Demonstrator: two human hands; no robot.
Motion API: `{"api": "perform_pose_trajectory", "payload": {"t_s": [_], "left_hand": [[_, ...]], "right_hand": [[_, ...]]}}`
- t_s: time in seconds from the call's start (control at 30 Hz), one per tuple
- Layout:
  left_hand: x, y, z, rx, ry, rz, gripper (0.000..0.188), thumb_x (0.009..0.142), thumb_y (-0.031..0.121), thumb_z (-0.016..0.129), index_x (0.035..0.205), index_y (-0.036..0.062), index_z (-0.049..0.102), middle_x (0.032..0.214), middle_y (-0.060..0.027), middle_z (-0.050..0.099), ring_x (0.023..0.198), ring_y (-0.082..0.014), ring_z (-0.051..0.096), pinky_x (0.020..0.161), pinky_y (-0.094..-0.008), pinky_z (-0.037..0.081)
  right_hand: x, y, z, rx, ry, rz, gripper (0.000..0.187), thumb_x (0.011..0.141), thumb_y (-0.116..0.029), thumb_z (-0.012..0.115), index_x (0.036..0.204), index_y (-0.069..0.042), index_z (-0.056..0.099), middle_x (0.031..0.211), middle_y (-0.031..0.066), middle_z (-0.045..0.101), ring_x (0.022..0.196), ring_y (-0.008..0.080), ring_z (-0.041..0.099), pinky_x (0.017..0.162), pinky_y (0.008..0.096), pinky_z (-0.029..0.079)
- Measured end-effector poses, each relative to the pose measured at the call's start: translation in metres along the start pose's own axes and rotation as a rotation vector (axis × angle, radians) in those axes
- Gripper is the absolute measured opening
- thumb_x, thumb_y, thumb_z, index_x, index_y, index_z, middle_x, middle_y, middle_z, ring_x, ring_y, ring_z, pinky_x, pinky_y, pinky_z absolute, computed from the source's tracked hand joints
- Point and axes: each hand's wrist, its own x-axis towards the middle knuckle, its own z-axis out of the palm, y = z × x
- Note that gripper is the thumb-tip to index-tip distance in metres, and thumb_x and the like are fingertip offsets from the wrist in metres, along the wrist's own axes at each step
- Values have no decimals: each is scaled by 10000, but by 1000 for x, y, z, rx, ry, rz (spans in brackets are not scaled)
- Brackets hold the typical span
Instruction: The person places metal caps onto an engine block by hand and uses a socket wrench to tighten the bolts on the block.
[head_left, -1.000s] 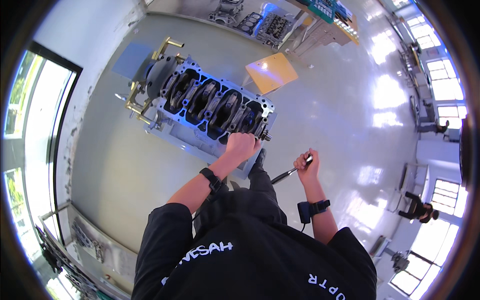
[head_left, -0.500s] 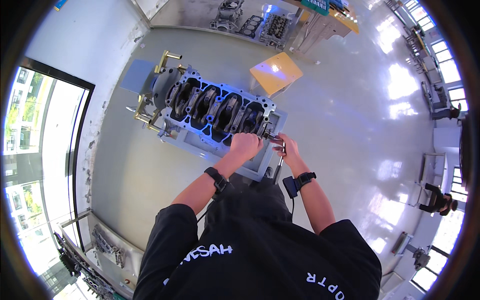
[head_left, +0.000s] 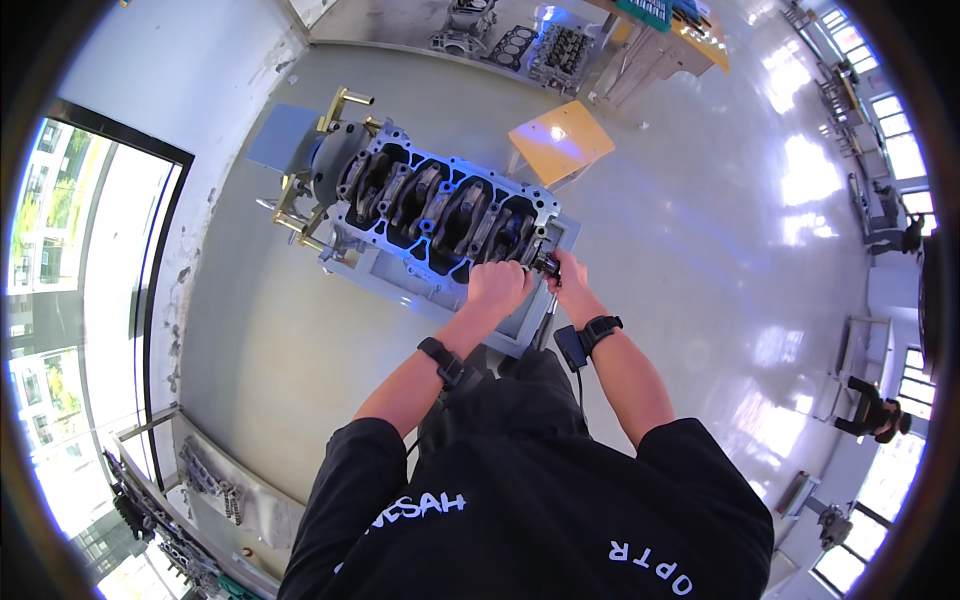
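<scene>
An engine block [head_left: 428, 228] with its crankshaft [head_left: 470, 212] showing is held on a stand, its open side facing up. At the block's near right corner, my left hand [head_left: 498, 288] is closed in a fist; whatever is inside it is hidden. Just to the right, my right hand [head_left: 571, 280] curls its fingers around the head end of a ratchet wrench [head_left: 549, 318] beside the crankshaft's end. The wrench's dark handle points down toward my legs. The tip of the tool is partly covered by my fingers.
Brass-coloured stand arms [head_left: 300, 235] hold the block's left end over a grey tray [head_left: 385, 284]. A yellow stool [head_left: 562, 142] stands beyond its right end. Engine parts [head_left: 556, 58] lie on a bench at the back. Far right, another person [head_left: 875, 412] is visible.
My right hand has closed in tighter by the crankshaft's end, and the wrench handle beneath it is less exposed. My left hand stays at the block's corner. The whole view has shifted slightly.
</scene>
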Motion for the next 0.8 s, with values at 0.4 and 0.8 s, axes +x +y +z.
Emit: {"api": "perform_pose_trajectory", "payload": {"t_s": [0.4, 0.8], "left_hand": [[8, 6, 2, 23, -100, -68, 400, 856, 402, 483, 780, 40, 633, 692, -171, 649, 678, -335, 650, 618, -446, 508], [15, -6, -9, 169, -173, 104, 447, 879, 425, 449, 793, 28, 636, 705, -191, 641, 685, -376, 633, 628, -481, 500]], "right_hand": [[2, -5, -21, -162, -172, -94, 271, 764, -241, 628, 799, 25, 588, 624, 117, 586, 417, 148, 495, 336, 287, 328], [-58, -13, -119, -96, -115, -263, 190, 810, -182, 615, 764, 1, 592, 595, 45, 542, 416, 66, 428, 369, 214, 256]]}}
